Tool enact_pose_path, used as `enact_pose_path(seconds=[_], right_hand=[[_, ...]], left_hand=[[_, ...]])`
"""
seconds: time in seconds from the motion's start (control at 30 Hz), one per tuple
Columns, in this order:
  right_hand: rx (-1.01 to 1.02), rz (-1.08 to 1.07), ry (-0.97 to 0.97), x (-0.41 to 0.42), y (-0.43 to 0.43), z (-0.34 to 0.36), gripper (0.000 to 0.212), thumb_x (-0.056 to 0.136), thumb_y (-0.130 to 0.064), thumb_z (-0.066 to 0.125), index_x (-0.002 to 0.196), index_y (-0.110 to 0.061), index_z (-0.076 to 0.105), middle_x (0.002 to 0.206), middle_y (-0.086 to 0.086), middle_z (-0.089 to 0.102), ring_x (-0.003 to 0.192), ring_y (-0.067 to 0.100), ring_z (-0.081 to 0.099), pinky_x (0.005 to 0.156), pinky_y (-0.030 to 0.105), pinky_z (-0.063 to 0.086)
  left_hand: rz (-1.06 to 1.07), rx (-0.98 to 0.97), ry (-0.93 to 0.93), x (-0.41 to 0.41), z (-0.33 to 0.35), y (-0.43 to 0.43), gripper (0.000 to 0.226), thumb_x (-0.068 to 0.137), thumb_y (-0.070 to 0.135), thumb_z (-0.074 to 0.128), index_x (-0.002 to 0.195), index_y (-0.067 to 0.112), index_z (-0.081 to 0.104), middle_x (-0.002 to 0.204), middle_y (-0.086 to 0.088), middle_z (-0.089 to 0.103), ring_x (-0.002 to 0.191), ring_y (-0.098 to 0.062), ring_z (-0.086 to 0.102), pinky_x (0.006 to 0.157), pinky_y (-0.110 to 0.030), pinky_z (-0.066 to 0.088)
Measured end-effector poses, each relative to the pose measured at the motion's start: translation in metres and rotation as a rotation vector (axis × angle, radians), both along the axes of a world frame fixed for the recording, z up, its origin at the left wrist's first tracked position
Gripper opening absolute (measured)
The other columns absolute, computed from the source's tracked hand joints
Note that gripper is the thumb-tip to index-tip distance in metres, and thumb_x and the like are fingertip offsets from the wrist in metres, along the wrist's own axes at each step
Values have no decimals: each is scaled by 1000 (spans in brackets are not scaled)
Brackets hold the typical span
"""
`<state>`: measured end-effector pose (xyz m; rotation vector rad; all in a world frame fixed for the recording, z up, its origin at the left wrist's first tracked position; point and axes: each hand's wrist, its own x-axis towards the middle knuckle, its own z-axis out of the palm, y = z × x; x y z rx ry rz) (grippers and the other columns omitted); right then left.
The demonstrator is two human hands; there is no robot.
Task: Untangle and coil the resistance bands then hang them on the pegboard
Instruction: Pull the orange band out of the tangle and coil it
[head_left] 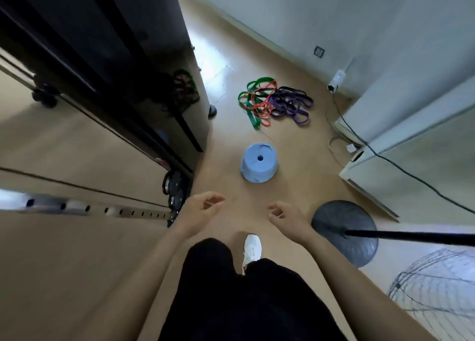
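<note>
Hands [203,208] [285,216] loose; bands [276,104] (green, orange, purple) — tangled

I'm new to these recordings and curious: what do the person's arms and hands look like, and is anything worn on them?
Both forearms are bare as far as the view shows: no sleeves, gloves, watch or wristband on the left hand or the right hand. Rings are too small to tell. Below show black trousers and a white sneaker.
</note>
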<state>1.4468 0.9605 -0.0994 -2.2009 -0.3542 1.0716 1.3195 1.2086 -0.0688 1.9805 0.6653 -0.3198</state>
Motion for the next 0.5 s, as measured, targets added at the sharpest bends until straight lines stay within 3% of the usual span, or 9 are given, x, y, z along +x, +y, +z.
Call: enact_pose_path(seconds=[0.13, 0.37, 0.5], right_hand=[[-8, -24, -57, 74, 30, 9, 27, 94, -19, 62, 120, -19, 68, 94, -7, 65, 77, 2, 58, 69, 15, 46], [-38, -78, -53, 180, 91, 6, 27, 95, -21, 62, 121, -24, 65, 94, -12, 63, 83, 4, 59, 83, 28, 50], [-95, -104, -32, 230, 128, 8, 31, 95, -26, 63, 125, -21, 64, 95, -12, 63, 85, 6, 60, 87, 35, 55]], left_hand=[[50, -63, -15, 55, -6, 24, 15, 95, 19, 69, 108, 20, 76, 103, 8, 76, 93, -3, 69, 82, -13, 51], [-19, -193, 43, 160, -44, 75, 12, 92, 26, 71, 101, 30, 77, 99, 10, 76, 95, -4, 71, 91, -30, 58], [-157, -177, 39, 243, -47, 121, 11, 94, 29, 68, 103, 32, 73, 103, 10, 73, 97, -4, 69, 88, -30, 58]])
